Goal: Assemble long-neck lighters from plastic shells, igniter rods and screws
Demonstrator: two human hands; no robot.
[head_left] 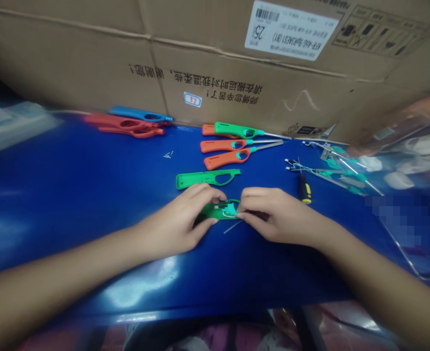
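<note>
A green lighter shell half (212, 211) lies on the blue table between my hands, its inner side up. My left hand (185, 217) grips its left end between thumb and fingers. Inside the shell sits a turquoise trigger part (230, 210) with a pale wire. My right hand (273, 214) pinches at that part's right side; the fingers hide exactly what they hold. A thin rod (233, 226) shows just below the right fingertips. The other green shell half (189, 180) lies just beyond my hands, hollow side up.
Several orange and green lighters (224, 159) lie behind. Red and blue shells (127, 126) are at left, near small pins (168, 155). A black-yellow screwdriver (304, 189) and wired metal rods (339, 178) lie right. A cardboard box (101, 63) walls the back.
</note>
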